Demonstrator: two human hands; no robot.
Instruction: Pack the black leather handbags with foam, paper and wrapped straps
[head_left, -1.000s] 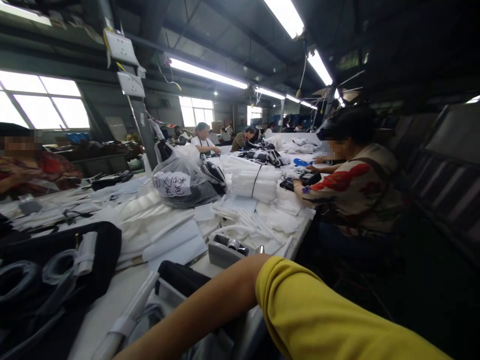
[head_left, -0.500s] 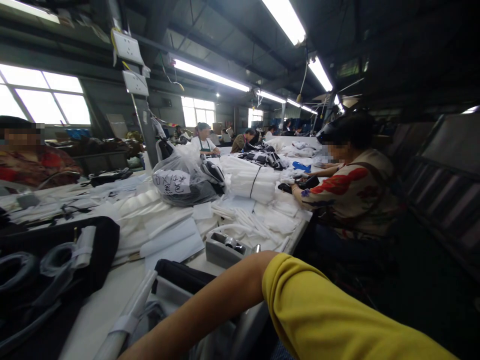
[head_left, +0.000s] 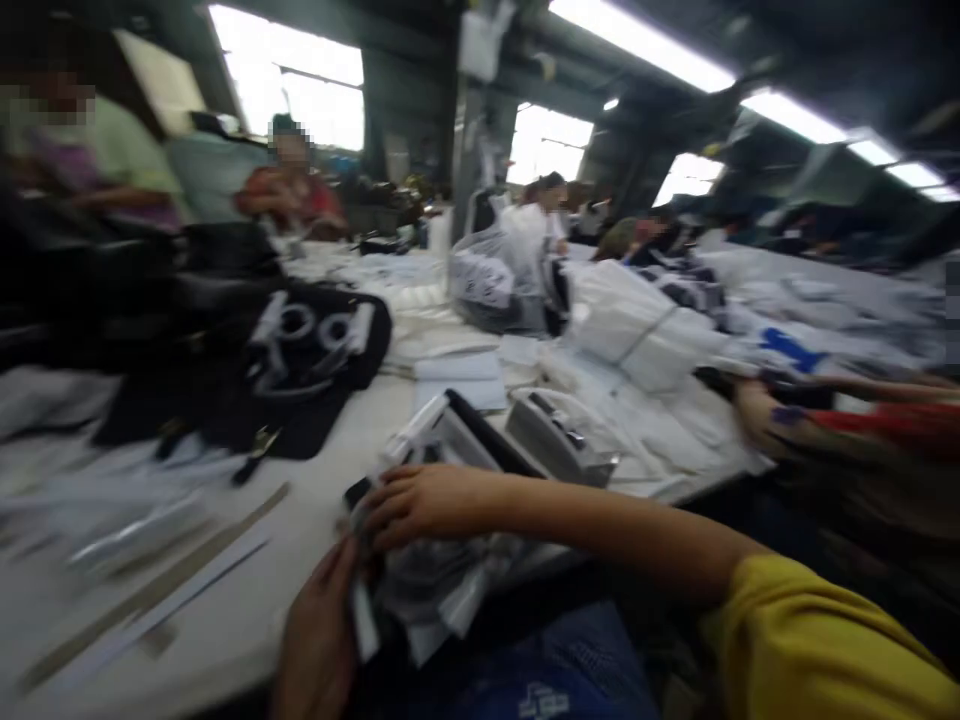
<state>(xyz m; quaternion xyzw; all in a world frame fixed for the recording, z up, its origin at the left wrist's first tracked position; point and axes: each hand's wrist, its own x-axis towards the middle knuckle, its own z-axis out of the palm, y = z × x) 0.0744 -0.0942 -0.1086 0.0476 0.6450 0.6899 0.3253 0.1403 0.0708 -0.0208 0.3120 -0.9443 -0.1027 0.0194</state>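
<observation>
At the table's front edge lies a black and grey bag-like bundle [head_left: 450, 560] with clear and white plastic pieces on it; blur hides its exact kind. My right hand [head_left: 431, 505] reaches across the bundle with its fingers curled over the left edge. On that same edge, just below, my left hand [head_left: 319, 620] grips from the side, thumb close to the right fingers. A grey tape dispenser [head_left: 555, 435] sits right behind the bundle. Further left lies a black fabric piece [head_left: 367, 330] carrying coiled clear tubing [head_left: 296, 320].
Flat strips [head_left: 150, 600] and a zipper pull [head_left: 256, 455] lie on the white table [head_left: 300, 540] at left. Behind stand a clear plastic bag [head_left: 502, 270] and a stack of white foam sheets [head_left: 637, 320]. A co-worker's hand [head_left: 754, 405] works at right; other people sit further back.
The view has swung left and down and is now blurred. Both my hands now show on the bundle; before, only my right arm was visible, its hand out of frame.
</observation>
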